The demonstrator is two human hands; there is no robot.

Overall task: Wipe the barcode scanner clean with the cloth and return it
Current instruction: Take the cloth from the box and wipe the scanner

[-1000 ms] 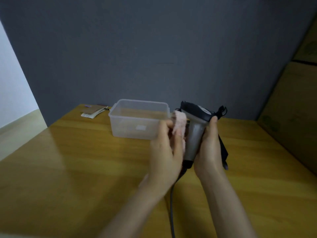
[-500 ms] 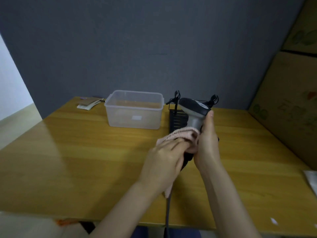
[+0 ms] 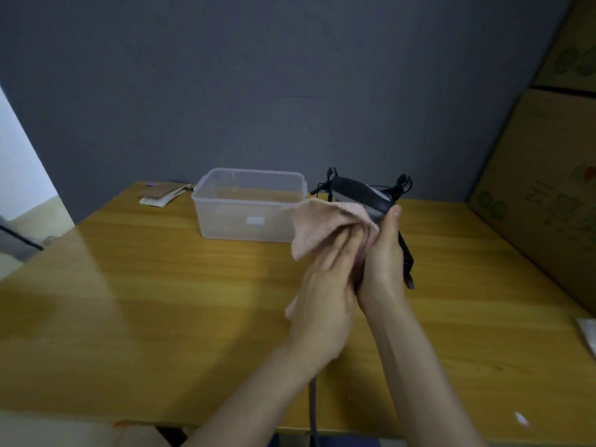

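Observation:
A black and grey barcode scanner (image 3: pixel 361 192) is held upright above the wooden table (image 3: pixel 161 301), only its head showing. My right hand (image 3: pixel 383 256) grips its handle from the right, thumb up against the head. My left hand (image 3: pixel 325 291) presses a pale pink cloth (image 3: pixel 319 224) around the handle from the left. The cloth covers the handle and spreads out to the left. A grey cable (image 3: pixel 314 411) hangs down below my hands.
A clear plastic box (image 3: pixel 248 204) stands just left of the scanner. A black stand (image 3: pixel 407 256) with clips sits behind my right hand. Papers (image 3: pixel 163 196) lie at the back left. Cardboard boxes (image 3: pixel 541 188) line the right side.
The left hand with the cloth went down the scanner's handle, then back up, and the cloth now fans out wider to the left. The right hand keeps its grip.

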